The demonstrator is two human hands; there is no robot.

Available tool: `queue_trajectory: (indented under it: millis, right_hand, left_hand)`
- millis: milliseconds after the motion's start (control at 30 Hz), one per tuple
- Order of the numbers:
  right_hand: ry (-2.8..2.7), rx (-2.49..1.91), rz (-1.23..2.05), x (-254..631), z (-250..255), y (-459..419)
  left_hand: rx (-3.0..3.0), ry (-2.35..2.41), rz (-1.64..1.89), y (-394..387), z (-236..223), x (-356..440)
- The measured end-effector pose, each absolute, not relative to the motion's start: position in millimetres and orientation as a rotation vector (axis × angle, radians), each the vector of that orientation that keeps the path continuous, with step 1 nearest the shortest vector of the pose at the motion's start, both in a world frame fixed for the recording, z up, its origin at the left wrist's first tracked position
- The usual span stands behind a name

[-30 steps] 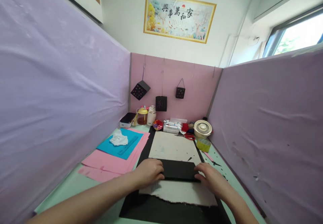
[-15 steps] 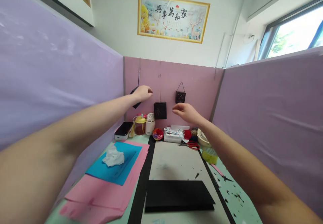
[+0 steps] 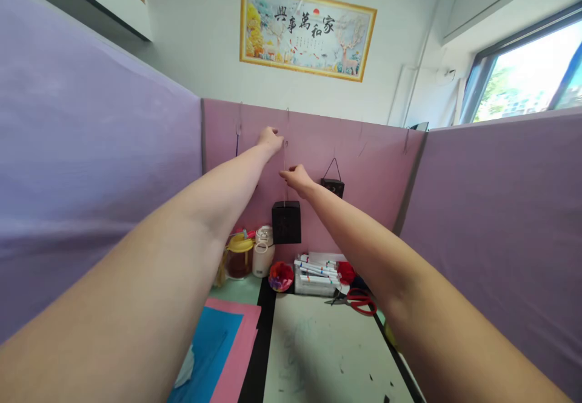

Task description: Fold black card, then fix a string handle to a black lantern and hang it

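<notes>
A black paper lantern (image 3: 286, 222) hangs by a thin string (image 3: 285, 176) from a hook (image 3: 286, 145) on the pink back panel. My left hand (image 3: 270, 139) is up at the hook, fingers pinched at it. My right hand (image 3: 296, 179) is just below, fingers closed on the string above the lantern. A second small black lantern (image 3: 333, 186) hangs to the right of my right hand. What my left fingertips grip is too small to make out.
Below stand a yellow-lidded jar (image 3: 237, 256), a white bottle (image 3: 262, 259), a box of markers (image 3: 314, 276) and red scissors (image 3: 358, 300). A grey sheet (image 3: 322, 354) lies on a black mat, blue paper (image 3: 207, 354) on pink paper at left. Purple panels wall both sides.
Both hands left the black folded paper on the table and rose to the back panel. They now meet at the middle lantern's string and hook. My view tilted upward.
</notes>
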State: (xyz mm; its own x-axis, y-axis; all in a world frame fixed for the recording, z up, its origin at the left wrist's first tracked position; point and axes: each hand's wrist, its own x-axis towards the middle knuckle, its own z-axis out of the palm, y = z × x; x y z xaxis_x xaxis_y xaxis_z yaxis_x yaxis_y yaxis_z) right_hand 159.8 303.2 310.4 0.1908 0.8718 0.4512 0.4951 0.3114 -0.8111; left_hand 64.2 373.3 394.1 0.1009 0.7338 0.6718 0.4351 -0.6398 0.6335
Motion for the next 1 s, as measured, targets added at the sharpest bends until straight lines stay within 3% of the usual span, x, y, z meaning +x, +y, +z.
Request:
queue_trajectory:
  millis: [233, 633, 1000]
  right_hand:
    - [-1.294, -1.290, 0.515, 157.5, 308.7, 325.7]
    - [-1.128, -1.091, 0.586, 157.8, 405.4, 350.6]
    - [-0.967, -1.110, 0.815, 183.3, 382.5, 318.4]
  left_hand:
    - [2.046, 1.185, 1.593, 400.0, 385.8, 83.0]
    - [2.053, 1.175, 1.559, 411.7, 386.0, 76.5]
    - [2.039, 1.180, 1.552, 404.7, 384.0, 78.9]
